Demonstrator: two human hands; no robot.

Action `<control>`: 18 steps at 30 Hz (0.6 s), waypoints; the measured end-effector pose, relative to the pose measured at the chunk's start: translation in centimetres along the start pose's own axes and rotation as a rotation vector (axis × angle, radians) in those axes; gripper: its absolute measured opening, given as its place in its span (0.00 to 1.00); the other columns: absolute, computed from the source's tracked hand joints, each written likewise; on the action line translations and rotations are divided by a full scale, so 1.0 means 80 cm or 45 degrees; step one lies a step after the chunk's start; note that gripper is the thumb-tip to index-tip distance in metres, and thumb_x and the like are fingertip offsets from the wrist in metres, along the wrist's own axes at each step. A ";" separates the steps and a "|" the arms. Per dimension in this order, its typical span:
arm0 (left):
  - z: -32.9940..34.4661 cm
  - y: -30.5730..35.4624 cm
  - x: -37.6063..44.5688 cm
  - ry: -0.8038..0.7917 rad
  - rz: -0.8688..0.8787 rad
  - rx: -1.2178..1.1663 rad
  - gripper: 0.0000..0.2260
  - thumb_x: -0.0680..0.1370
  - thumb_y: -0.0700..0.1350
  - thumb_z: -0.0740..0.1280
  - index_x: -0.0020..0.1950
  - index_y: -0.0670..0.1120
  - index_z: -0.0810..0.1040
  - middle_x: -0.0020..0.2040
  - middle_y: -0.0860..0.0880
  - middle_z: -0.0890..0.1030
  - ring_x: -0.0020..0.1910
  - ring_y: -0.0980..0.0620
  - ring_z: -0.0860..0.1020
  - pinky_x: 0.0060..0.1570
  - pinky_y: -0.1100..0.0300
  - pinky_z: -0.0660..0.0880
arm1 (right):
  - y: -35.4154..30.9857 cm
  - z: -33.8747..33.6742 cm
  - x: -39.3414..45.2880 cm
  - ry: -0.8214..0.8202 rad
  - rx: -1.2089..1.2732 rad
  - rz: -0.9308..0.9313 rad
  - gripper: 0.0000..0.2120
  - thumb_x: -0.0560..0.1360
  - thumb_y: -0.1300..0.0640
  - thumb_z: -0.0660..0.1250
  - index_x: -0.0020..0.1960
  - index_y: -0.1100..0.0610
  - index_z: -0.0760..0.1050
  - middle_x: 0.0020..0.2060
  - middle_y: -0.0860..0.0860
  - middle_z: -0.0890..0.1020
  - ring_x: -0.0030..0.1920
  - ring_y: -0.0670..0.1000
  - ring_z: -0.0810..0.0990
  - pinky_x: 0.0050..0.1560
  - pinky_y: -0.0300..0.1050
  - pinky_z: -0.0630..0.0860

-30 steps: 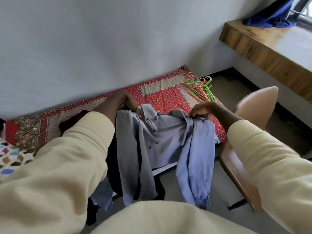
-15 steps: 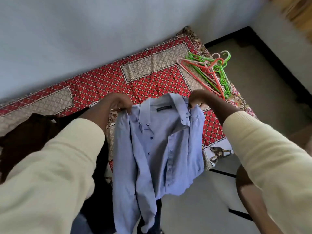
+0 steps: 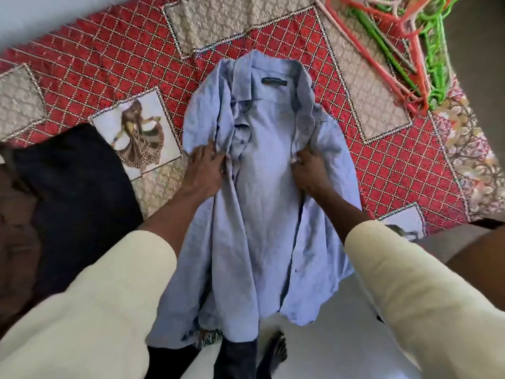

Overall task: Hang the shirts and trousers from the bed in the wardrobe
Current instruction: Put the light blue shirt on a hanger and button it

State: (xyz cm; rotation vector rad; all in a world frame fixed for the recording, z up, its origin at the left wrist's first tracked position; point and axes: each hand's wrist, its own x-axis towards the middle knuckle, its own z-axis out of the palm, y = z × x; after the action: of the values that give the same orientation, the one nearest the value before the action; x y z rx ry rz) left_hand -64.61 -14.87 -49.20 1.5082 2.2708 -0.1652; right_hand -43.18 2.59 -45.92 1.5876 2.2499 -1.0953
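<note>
The bed (image 3: 90, 58) filled most of my view, covered in a red quilted spread with a white lattice pattern, beige brocade panels and a few pale printed patches. Across its near edge lay the light blue shirt (image 3: 267, 192), collar away from me with a dark label showing inside the neck, front open, its tail hanging off the mattress toward the pale floor (image 3: 341, 346). My two cream sleeves (image 3: 90, 305) came in from the bottom corners, forearms bare past the cuffs.

To my left on the bed sat a heap of dark clothes (image 3: 73, 192), black on top with something brown at the edge of view; I could not tell which garments they were. It lay near the shirt but apart from it. At the far right corner of the bed was a tangle of plastic hangers (image 3: 404, 53), green and orange-red, well apart from the shirt.

My left hand (image 3: 203, 170) rested on the shirt's left front panel, fingers spread fairly straight and pressing the cloth flat against the spread. My right hand (image 3: 308, 170) was on the right front edge with its fingers curled in, pinching the placket near a small white button. Between the two hands the inner back of the shirt showed, smooth and a little blurred. Below the shirt tail I could see my dark trouser leg (image 3: 237, 359) and a bare foot (image 3: 276, 348) on the floor.
</note>
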 end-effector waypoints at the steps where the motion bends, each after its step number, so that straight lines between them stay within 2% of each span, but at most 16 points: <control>1: 0.008 -0.002 0.004 -0.019 -0.004 0.012 0.27 0.74 0.44 0.63 0.73 0.42 0.67 0.72 0.32 0.66 0.63 0.33 0.70 0.63 0.40 0.68 | 0.005 -0.002 0.004 -0.001 0.051 0.045 0.22 0.78 0.49 0.62 0.65 0.63 0.75 0.61 0.63 0.78 0.63 0.63 0.76 0.62 0.50 0.70; 4: 0.005 -0.001 0.011 -0.077 -0.037 0.017 0.29 0.76 0.43 0.64 0.77 0.44 0.61 0.75 0.34 0.61 0.70 0.34 0.64 0.69 0.41 0.62 | 0.015 -0.007 0.018 -0.171 0.095 0.086 0.30 0.77 0.49 0.69 0.74 0.58 0.66 0.70 0.57 0.72 0.70 0.58 0.71 0.69 0.48 0.67; 7: -0.011 0.011 0.008 -0.039 -0.095 -0.041 0.31 0.75 0.40 0.66 0.77 0.43 0.61 0.75 0.36 0.61 0.72 0.35 0.62 0.71 0.42 0.60 | 0.015 -0.015 0.027 -0.316 0.048 0.107 0.35 0.75 0.51 0.71 0.77 0.57 0.60 0.73 0.56 0.68 0.72 0.56 0.68 0.69 0.44 0.64; 10: -0.022 0.036 -0.027 0.213 -0.336 -0.172 0.25 0.72 0.37 0.67 0.70 0.38 0.69 0.66 0.36 0.70 0.64 0.34 0.69 0.64 0.42 0.66 | 0.009 -0.022 0.031 -0.441 0.051 0.107 0.37 0.75 0.57 0.71 0.78 0.59 0.57 0.75 0.57 0.65 0.73 0.56 0.66 0.64 0.38 0.64; 12: -0.013 0.053 -0.064 0.386 -0.522 -0.306 0.16 0.73 0.39 0.65 0.61 0.39 0.73 0.58 0.36 0.74 0.57 0.35 0.73 0.55 0.42 0.70 | 0.004 -0.020 0.019 -0.493 -0.180 0.058 0.40 0.75 0.58 0.70 0.79 0.61 0.52 0.77 0.59 0.57 0.77 0.58 0.57 0.72 0.45 0.58; 14: 0.003 0.065 -0.108 0.443 -0.687 -0.378 0.14 0.74 0.46 0.66 0.56 0.40 0.74 0.54 0.37 0.75 0.55 0.36 0.74 0.52 0.43 0.70 | 0.002 -0.010 -0.007 -0.298 -0.437 -0.071 0.39 0.72 0.59 0.68 0.77 0.63 0.53 0.76 0.62 0.57 0.77 0.62 0.53 0.76 0.52 0.52; 15: 0.013 0.067 -0.131 0.403 -0.779 -0.407 0.17 0.74 0.49 0.67 0.56 0.40 0.74 0.54 0.37 0.75 0.54 0.36 0.73 0.52 0.43 0.70 | 0.001 -0.001 -0.025 -0.116 -0.474 -0.193 0.34 0.71 0.62 0.66 0.74 0.65 0.59 0.74 0.65 0.61 0.75 0.65 0.57 0.75 0.54 0.54; 16: 0.021 0.069 -0.156 0.352 -0.870 -0.437 0.20 0.73 0.52 0.69 0.57 0.40 0.74 0.54 0.38 0.74 0.54 0.36 0.73 0.52 0.43 0.70 | -0.002 0.011 -0.047 0.038 -0.473 -0.354 0.28 0.69 0.64 0.64 0.68 0.66 0.66 0.68 0.66 0.68 0.71 0.68 0.64 0.71 0.56 0.59; 18: 0.038 0.069 -0.201 0.151 -0.950 -0.488 0.22 0.71 0.54 0.73 0.57 0.41 0.75 0.53 0.38 0.75 0.54 0.37 0.73 0.53 0.43 0.71 | -0.010 0.042 -0.098 0.165 -0.287 -0.635 0.12 0.67 0.68 0.62 0.50 0.67 0.75 0.49 0.64 0.78 0.52 0.67 0.76 0.53 0.55 0.71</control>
State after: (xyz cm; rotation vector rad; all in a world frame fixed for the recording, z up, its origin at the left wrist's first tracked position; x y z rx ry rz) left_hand -53.51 -27.32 -44.90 0.4529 2.6593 0.1519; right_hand -41.45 -5.53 -43.82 1.0646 2.8310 -0.8052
